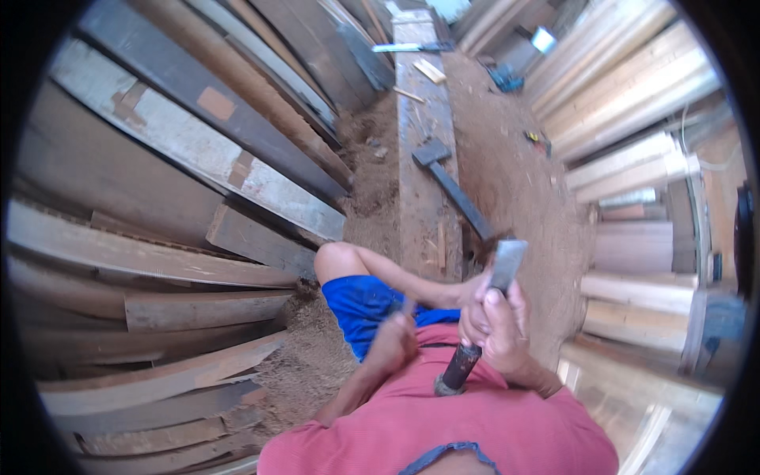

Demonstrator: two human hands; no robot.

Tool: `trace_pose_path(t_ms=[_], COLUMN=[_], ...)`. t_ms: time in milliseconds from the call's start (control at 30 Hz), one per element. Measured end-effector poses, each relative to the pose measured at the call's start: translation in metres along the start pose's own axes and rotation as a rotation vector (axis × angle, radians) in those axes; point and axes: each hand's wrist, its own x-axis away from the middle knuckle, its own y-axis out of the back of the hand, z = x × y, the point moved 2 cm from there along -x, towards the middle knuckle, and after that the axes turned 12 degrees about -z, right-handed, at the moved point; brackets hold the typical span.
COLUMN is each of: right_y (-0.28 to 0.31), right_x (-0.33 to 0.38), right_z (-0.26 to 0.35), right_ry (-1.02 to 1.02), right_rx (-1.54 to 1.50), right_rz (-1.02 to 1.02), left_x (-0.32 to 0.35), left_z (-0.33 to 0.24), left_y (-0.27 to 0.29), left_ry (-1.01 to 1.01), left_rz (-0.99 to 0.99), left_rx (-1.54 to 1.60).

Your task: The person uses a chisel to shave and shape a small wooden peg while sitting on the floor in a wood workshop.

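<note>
My right hand (497, 321) is wrapped around a chisel (508, 261). Its flat, wide metal blade points up and away from me, while the dark round handle ends against my red shirt. Lower and to the left, my left hand (394, 339) hovers over my lap, apart from the chisel. Motion smears its fingers, and whether it holds anything is unclear. Beyond both hands, a hammer (455, 190) with a blocky head lies on a long worn wooden beam (419, 226), its handle slanting back toward the chisel.
Wood scraps (430, 71) and a pale thin strip (412, 47) rest at the beam's far end. Stacked boards (174, 150) line the left; more timber (633, 79) stands right. A blue power tool (503, 77) and a yellow-black object (538, 142) lie on the sawdust-covered ground (514, 182).
</note>
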Motion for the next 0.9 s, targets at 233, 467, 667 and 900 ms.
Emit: trace_pose_path(t_ms=[233,467,667,900], right_y=[-0.035,-0.064,-0.059,-0.015], right_x=[-0.041,-0.016,-0.007,-0.032], right_z=[-0.022,-0.035,-0.024,0.018], right_ry=[-0.455,-0.592,-0.531,-0.122], right_rx=[-0.266,-0.224,-0.177,0.128], right_rz=[-0.153,0.006,-0.031,-0.157], left_x=[-0.075,-0.068,-0.026,-0.014], left_z=[-0.092,-0.113,-0.106,-0.035], left_y=[-0.039,-0.031,-0.034,-0.006], left_ry=[-0.137,-0.445,-0.531,-0.161], left_rz=[0.192,0.114,0.085,0.184], left_rx=[0.243,-0.208,-0.342,-0.041])
